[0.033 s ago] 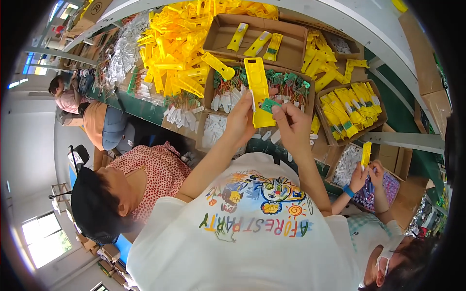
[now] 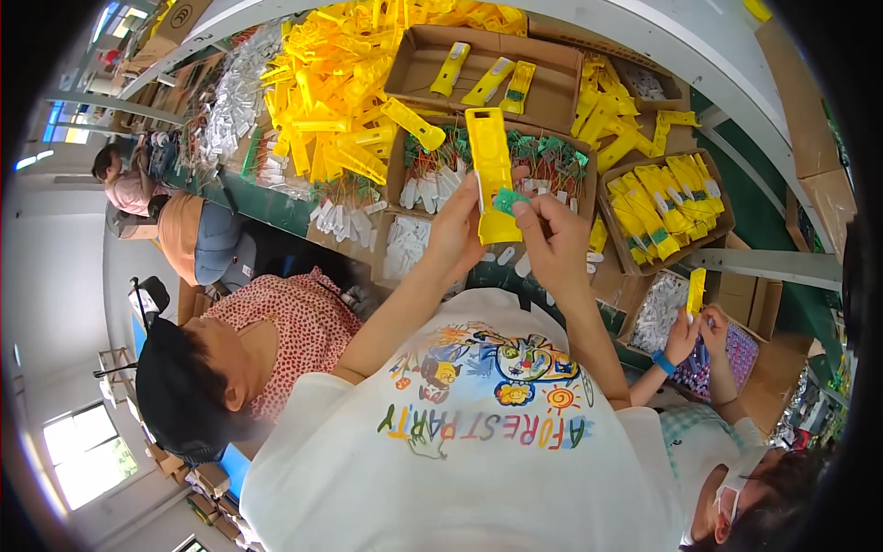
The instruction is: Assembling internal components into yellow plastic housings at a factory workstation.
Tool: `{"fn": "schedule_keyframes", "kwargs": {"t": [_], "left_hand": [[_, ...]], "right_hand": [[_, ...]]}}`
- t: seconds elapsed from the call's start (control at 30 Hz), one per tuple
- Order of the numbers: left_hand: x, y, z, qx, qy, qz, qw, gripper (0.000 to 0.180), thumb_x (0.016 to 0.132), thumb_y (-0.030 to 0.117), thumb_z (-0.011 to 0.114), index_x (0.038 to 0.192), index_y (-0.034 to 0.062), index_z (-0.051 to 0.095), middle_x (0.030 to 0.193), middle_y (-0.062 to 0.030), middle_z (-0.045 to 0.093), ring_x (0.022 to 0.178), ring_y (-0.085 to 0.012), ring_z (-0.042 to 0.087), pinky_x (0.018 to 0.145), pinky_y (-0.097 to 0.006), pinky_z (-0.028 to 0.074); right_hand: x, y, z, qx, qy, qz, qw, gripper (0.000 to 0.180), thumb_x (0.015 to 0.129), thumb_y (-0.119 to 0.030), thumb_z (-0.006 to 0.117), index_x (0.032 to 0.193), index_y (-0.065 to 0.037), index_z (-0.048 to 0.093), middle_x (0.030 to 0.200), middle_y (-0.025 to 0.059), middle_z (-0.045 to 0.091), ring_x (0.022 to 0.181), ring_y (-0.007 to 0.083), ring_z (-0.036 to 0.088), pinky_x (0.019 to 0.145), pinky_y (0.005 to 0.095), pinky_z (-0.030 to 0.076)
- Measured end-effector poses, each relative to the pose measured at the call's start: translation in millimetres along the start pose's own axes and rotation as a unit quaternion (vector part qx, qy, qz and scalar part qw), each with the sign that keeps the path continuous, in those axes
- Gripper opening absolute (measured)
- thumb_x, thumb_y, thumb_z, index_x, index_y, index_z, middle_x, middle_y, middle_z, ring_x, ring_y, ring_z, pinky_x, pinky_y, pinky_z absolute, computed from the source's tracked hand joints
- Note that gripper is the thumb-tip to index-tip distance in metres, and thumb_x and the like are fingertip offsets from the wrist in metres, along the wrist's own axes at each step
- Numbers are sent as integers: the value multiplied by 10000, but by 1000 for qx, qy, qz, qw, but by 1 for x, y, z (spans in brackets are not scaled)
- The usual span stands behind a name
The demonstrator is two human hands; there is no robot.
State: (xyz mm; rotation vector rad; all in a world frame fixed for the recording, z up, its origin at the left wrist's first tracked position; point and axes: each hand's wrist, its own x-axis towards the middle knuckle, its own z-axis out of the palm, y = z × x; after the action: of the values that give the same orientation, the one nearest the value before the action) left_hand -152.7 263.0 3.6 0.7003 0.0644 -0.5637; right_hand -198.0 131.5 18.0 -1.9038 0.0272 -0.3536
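My left hand [image 2: 455,221] is closed around the lower part of a long yellow plastic housing [image 2: 488,147], held upright over the bench. Near the top of the housing is a dark slot. A small green circuit board [image 2: 509,200] is pinched between the thumb and fingers of my right hand [image 2: 556,244]. The board overlaps the housing's lower part; whether it is seated inside cannot be told. Behind my hands, a cardboard box holds green circuit boards [image 2: 552,156] with thin wires and white pieces.
Loose yellow housings [image 2: 322,92] are heaped at the far left. A cardboard tray [image 2: 487,46] holds three housings, and another box [image 2: 727,225] has several with boards. Small white parts fill a box [image 2: 405,244]. Co-workers sit at both sides; one co-worker's hands [image 2: 681,340] hold a yellow housing.
The circuit board has shifted very slightly left and down against the housing. The housing is turned a touch; both hands keep their grip.
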Motion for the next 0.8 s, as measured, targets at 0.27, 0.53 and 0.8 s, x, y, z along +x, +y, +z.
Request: {"fn": "schedule_keyframes", "kwargs": {"t": [0.27,0.53,0.8], "left_hand": [[-7,-6,-1,-15,-100,-25,995,484,989,329,262,1392,63,280,1395,-136,379,1187,-258,469,993,-406,389],[-7,-7,3,28,-79,14,996,495,984,341,306,1387,57,265,1334,-151,443,1176,-249,483,968,-388,410],[-9,-8,8,37,-70,5,997,468,987,303,306,1375,42,296,1333,-152,444,1173,-245,484,971,-373,405]], "right_hand": [[-3,-16,-6,-109,-30,-58,992,150,818,-149,608,747,-31,548,631,88,537,520,259,540,470,354,409],[-4,-16,-6,-98,-10,-112,989,111,808,-104,619,758,-24,560,604,88,495,472,227,487,443,325,362],[-5,-19,-11,-124,-25,-118,985,121,807,-102,620,741,-28,551,591,84,483,472,225,488,439,323,360]]}}
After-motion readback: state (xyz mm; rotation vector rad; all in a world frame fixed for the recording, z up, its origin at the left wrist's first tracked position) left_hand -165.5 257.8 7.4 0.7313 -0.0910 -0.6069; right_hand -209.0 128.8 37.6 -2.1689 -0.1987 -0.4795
